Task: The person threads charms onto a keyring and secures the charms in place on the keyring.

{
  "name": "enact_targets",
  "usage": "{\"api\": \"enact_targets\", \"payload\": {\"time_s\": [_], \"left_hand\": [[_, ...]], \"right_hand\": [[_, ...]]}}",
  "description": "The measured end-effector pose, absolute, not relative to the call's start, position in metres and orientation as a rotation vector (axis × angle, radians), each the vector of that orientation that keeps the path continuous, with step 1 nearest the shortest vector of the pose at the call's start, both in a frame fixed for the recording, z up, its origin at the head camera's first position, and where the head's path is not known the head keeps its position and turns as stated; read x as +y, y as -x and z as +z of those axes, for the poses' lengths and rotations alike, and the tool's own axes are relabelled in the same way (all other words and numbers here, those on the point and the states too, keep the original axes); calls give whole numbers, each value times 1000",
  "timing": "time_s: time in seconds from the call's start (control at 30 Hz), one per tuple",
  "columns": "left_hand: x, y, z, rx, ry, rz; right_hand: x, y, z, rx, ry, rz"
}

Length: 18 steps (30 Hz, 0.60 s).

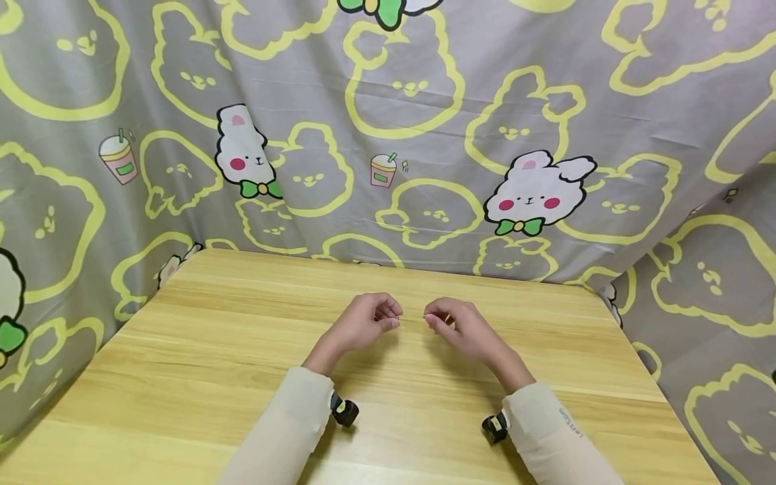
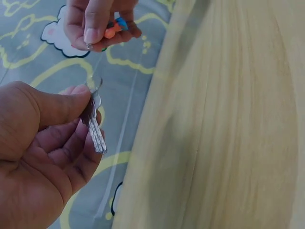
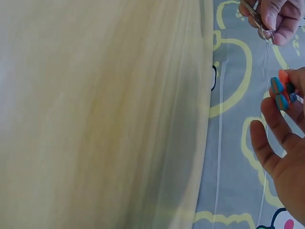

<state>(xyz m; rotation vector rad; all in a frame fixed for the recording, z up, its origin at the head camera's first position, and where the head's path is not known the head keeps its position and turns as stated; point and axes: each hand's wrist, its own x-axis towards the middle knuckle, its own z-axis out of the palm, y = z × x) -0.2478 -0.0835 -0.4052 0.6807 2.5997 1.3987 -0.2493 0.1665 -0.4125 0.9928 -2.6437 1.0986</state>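
Note:
Above the wooden table [image 1: 254, 377], my left hand [image 1: 362, 323] pinches a small bunch of silver keys [image 2: 96, 131] between thumb and fingers. A thin metal ring [image 2: 98, 82] sticks out past that thumb in the left wrist view. Facing it across a small gap, my right hand [image 1: 469, 329] holds a small orange, blue and dark charm [image 3: 279, 94]. A bit of metal link [image 2: 89, 46] shows at the right thumb tip. Keys and charm are apart, and both are nearly hidden by the fingers in the head view.
A grey curtain [image 1: 424, 135] with yellow outlines and white rabbits hangs behind the table and along both sides. Small black cameras [image 1: 345, 412] are strapped at both wrists, over pale sleeves [image 1: 285, 424]. The table's far edge lies beyond the hands.

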Motion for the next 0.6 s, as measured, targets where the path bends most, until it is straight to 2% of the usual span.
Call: {"api": "enact_targets", "payload": {"time_s": [0.6], "left_hand": [[-80, 243, -401, 2613, -689, 1459]], "right_hand": [[151, 237, -415, -2471, -947, 1055]]}}
